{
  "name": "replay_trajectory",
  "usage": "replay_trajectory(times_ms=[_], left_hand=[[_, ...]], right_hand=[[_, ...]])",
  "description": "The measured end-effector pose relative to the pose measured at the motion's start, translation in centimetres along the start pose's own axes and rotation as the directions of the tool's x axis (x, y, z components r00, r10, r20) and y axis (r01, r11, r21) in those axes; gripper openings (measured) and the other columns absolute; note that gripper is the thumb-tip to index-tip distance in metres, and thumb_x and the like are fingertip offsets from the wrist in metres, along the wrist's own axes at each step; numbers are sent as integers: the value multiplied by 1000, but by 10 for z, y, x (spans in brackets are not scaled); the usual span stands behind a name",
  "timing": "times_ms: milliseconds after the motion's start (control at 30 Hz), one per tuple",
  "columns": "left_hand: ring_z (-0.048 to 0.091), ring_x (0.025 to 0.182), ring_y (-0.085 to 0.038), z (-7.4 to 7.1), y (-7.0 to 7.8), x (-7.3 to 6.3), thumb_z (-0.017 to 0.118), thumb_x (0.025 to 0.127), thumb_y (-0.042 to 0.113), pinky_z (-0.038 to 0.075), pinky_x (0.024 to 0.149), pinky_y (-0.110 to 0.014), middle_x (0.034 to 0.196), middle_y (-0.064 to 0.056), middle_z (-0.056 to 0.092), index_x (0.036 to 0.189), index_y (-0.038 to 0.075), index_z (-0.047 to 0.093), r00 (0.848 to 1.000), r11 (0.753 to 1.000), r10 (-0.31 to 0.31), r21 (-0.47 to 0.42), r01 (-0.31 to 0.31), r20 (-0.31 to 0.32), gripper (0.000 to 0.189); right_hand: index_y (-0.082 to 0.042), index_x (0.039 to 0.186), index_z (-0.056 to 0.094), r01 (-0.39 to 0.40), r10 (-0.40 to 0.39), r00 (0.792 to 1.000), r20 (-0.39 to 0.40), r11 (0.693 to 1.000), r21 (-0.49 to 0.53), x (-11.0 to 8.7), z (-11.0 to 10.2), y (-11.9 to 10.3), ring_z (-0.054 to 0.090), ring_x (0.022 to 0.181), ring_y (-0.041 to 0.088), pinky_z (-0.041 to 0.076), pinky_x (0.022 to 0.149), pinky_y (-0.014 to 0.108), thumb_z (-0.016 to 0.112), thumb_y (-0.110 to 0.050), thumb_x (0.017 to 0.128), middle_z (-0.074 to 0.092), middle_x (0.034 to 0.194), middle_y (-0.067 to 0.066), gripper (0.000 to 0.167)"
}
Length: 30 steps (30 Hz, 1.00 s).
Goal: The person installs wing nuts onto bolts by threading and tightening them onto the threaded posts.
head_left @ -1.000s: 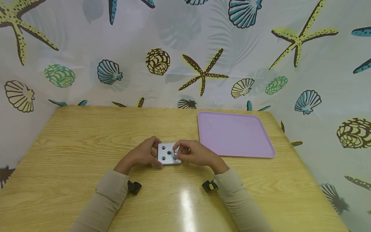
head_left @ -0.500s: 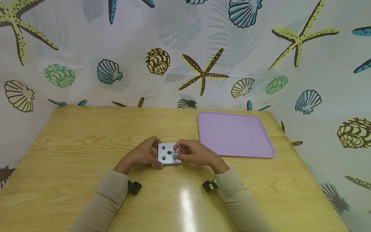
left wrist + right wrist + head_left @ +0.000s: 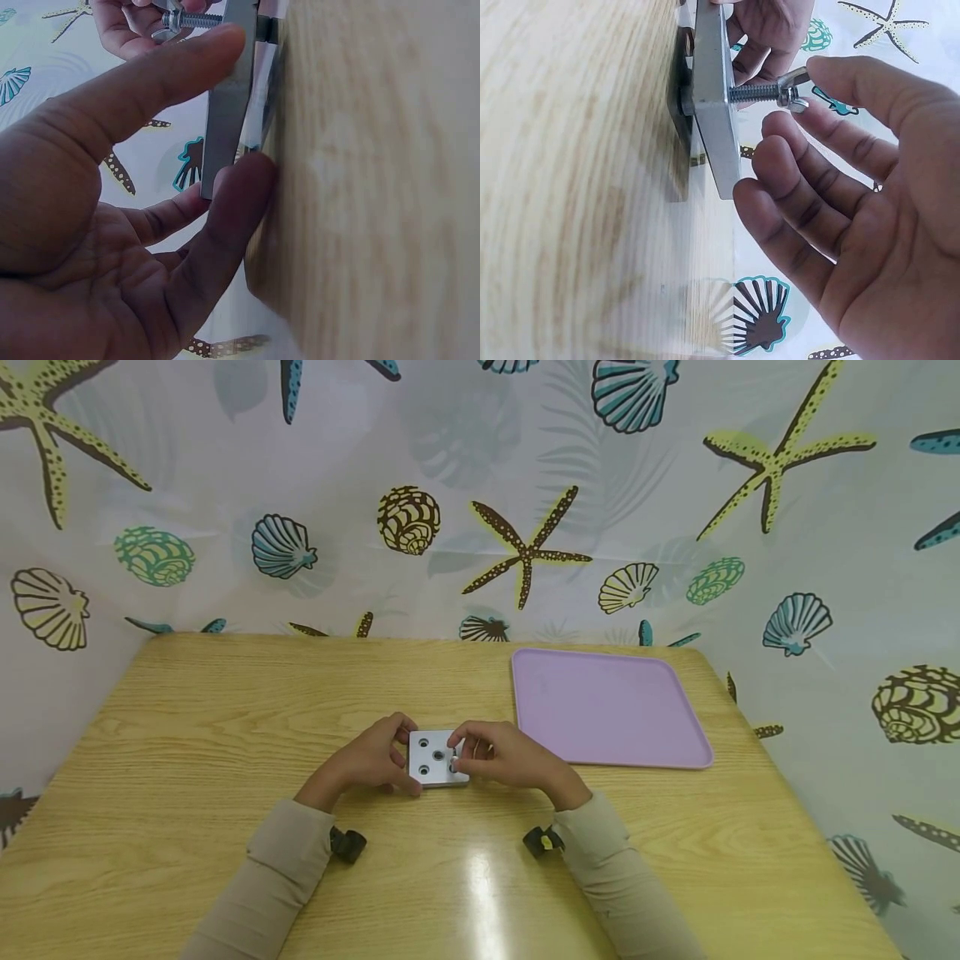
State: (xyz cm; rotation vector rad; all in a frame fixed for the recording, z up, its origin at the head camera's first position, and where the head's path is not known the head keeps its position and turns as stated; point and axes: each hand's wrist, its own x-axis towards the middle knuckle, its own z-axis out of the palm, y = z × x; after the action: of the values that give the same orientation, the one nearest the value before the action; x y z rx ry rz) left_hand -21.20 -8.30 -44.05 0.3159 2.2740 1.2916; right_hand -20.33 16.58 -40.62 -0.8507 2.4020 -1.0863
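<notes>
A silver metal plate (image 3: 437, 772) with several round holes is held just above the table. My left hand (image 3: 371, 758) grips its left side, the thumb on one edge and the fingers on others. From the plate's right part stands a threaded bolt (image 3: 754, 93), whose head (image 3: 266, 30) shows under the plate in the left wrist view. On the bolt's free end sits a wing nut (image 3: 789, 93), well away from the plate's face. My right hand (image 3: 513, 755) pinches this wing nut between thumb and index finger, the other fingers loosely bent beside the plate.
A lilac tray (image 3: 607, 706) lies at the back right of the wooden table (image 3: 247, 718), just behind my right hand. A white cloth (image 3: 337, 452) printed with shells and starfish hangs around the back and sides. Each wrist carries a small black camera (image 3: 347, 845).
The fingertips of my right hand shift very slightly at the wing nut. The left hand and the plate stay in place.
</notes>
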Motion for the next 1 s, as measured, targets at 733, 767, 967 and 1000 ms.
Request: replay_trajectory(times_ms=[733,767,967,1000], left_hand=[[59,98,-24,1,-1,0,92,67,11,57,62,-32,129,-16,49,135,5,43,1000,1000,-12,4,12,2,84],[59,99,-24,1,-1,0,92,67,11,57,62,-32,129,-16,50,135,5,42,1000,1000,-13,3,13,3,84],[59,99,-24,0,1,0,92,68,10,57,62,-32,129,-16,50,134,5,43,1000,1000,-20,0,20,3,83],[59,99,-24,0,1,0,92,67,10,57,62,-32,129,-16,50,134,5,43,1000,1000,-19,1,19,4,83]], right_hand=[[-8,115,64,13,-13,1000,2,1000,-7,0,0,0,60,78,10,51,71,22,69,-18,95,67,87,4,23],[-8,114,64,12,-12,1000,1,1000,-6,1,0,1,59,78,10,51,70,22,69,-19,95,67,87,4,23],[-7,113,64,8,-8,1000,-1,1000,11,1,1,3,58,77,11,49,68,21,69,-19,95,66,86,4,22],[-7,112,64,8,-8,1000,-1,1000,14,2,1,3,58,76,11,49,67,21,69,-19,95,66,85,4,22]])
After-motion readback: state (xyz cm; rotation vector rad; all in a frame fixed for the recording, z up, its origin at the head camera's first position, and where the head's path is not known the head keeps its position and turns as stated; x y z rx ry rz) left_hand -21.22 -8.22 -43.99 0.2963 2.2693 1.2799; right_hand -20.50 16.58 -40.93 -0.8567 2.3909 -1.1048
